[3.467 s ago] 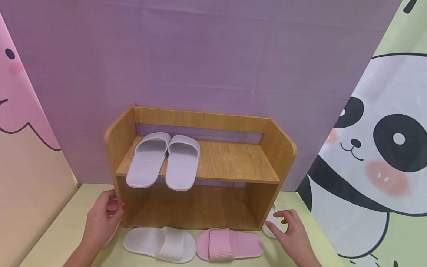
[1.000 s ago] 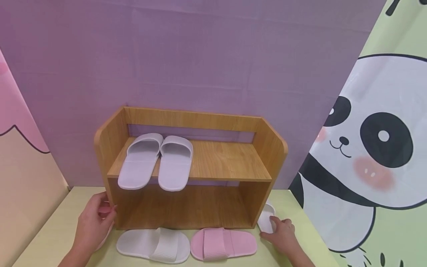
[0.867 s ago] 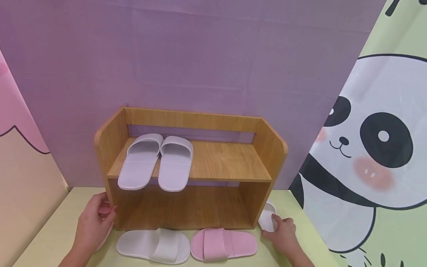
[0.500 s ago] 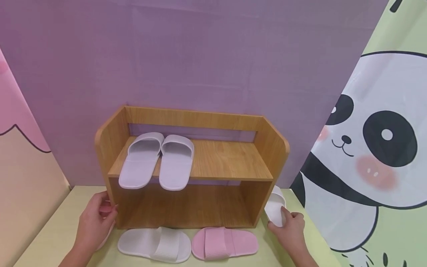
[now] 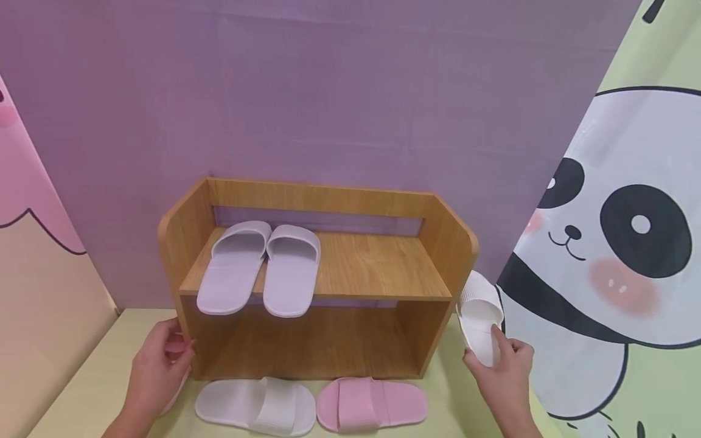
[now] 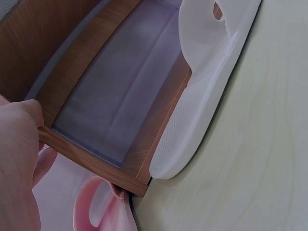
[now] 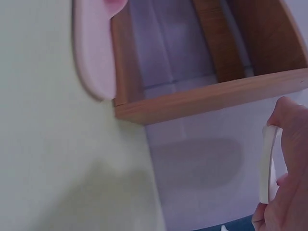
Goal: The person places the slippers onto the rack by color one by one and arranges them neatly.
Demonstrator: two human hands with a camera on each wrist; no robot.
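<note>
My right hand (image 5: 508, 372) pinches the heel end of a white slipper (image 5: 477, 331), thumb on one edge and fingers on the other. The slipper is raised beside the right outer wall of a wooden shoe rack (image 5: 383, 261), its ribbed strap pointing away. In the right wrist view the same slipper (image 7: 266, 168) shows edge-on. At the rack's other end, my left hand (image 5: 153, 368) grips the front edge of the left side panel (image 6: 82, 156), as the left wrist view shows. A pink-strapped slipper (image 6: 113, 211) lies outside that panel, partly hidden behind the hand.
Two pale lilac slippers (image 5: 230, 277) sit side by side on the upper shelf's left half, overhanging its front. Before the rack, a white slipper (image 5: 230, 403) and a pink slipper (image 5: 402, 403) lie on the pale yellow table (image 5: 109, 377). A purple cloth (image 5: 328, 91) hangs behind.
My right hand has taken hold of the white slipper by the rack's right side, lifted it and moved it up and to the right. The left hand stays at the left panel.
</note>
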